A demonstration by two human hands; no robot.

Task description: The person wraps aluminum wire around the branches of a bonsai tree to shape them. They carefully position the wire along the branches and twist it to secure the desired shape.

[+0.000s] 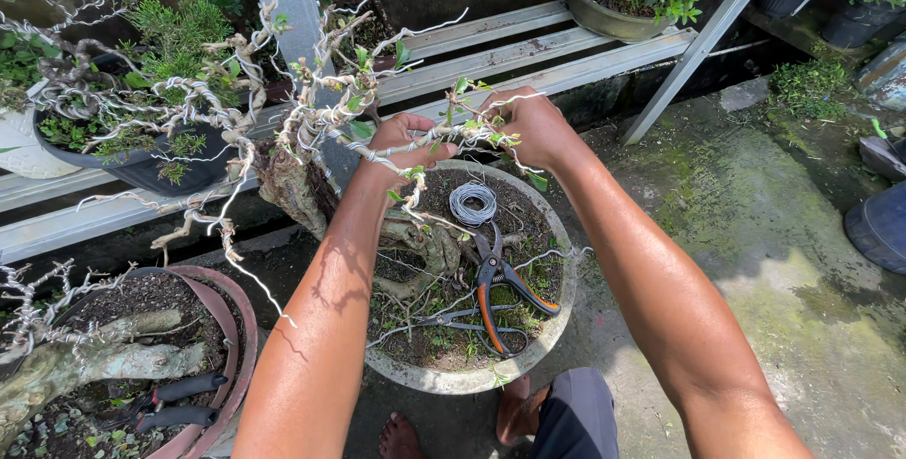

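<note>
Both forearms reach away from the camera over a round grey pot [543, 350] that stands on the mossy concrete floor [755, 233]. Bare toes [401, 438] show at the lower edge, just beside the pot. Left hand [404, 143] has its grip closed around a thin branch wrapped in pale wire [462, 133], and right hand [533, 124] pinches the same branch a little further along, near some small green leaves. This branch belongs to a small twisted tree [425, 242] rooted in the pot. On the soil lie a small coil of wire [472, 202], pruning shears with orange and black handles [505, 280] and thin dark scissors [453, 322]. Another brown pot [236, 327] with black-handled pliers [175, 400] stands to the left. Behind, metal shelf rails [528, 44] carry more potted plants.
</note>
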